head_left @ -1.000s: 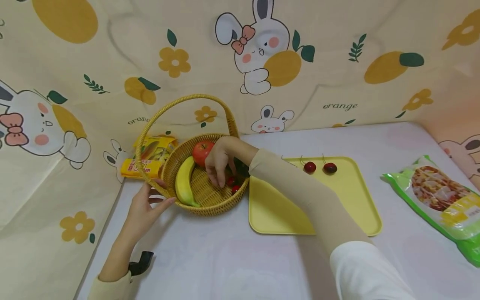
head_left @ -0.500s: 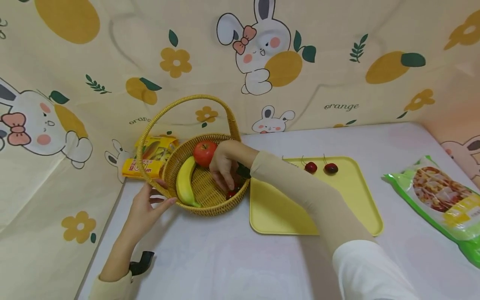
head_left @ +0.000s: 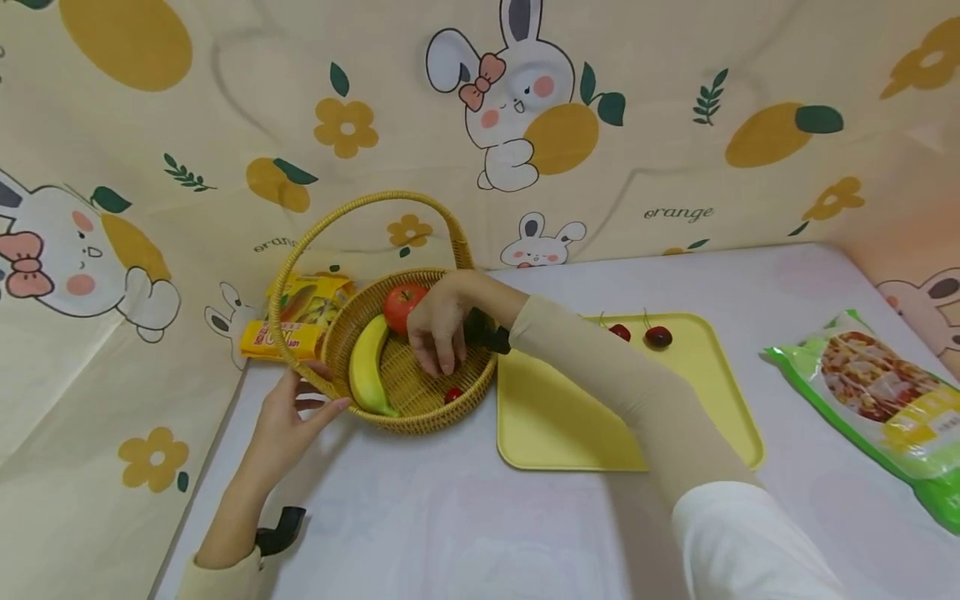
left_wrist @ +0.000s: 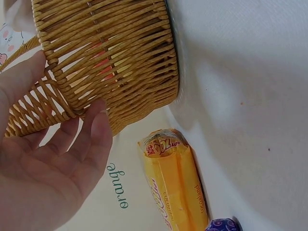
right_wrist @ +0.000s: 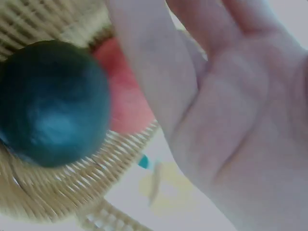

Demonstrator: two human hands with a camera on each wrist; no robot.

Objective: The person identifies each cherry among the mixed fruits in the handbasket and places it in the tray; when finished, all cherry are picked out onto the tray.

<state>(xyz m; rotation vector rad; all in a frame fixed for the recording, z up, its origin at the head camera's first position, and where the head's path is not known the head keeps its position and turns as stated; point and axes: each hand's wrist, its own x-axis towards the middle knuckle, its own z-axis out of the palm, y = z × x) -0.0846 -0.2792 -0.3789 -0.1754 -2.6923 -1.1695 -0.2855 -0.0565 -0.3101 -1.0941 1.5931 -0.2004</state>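
A wicker basket [head_left: 427, 423] with a tall arched handle holds a banana [head_left: 367, 367], a red apple [head_left: 401, 307], a cherry [head_left: 453, 395] and a dark green round fruit [right_wrist: 55, 103]. My left hand [head_left: 288, 421] grips the basket's left side where the handle joins the rim, thumb on one side and fingers on the other in the left wrist view. Over the basket's inside is my right hand [head_left: 441, 321], fingers pointing down between the apple and the cherry. I cannot tell whether its fingertips, hidden in the right wrist view, hold anything.
Right of the basket lies a yellow tray [head_left: 570, 454] bearing two stemmed cherries [head_left: 657, 337], one partly behind the right sleeve. Yellow snack packets [head_left: 300, 321] lie behind the basket on the left. A green-edged food bag [head_left: 885, 408] is at the far right. A patterned cloth hangs behind.
My right hand dipped to the cherries at the basket's right side, then drew back up and left. One cherry shows there now, nearer the front rim, where two showed before. Left hand stays put.
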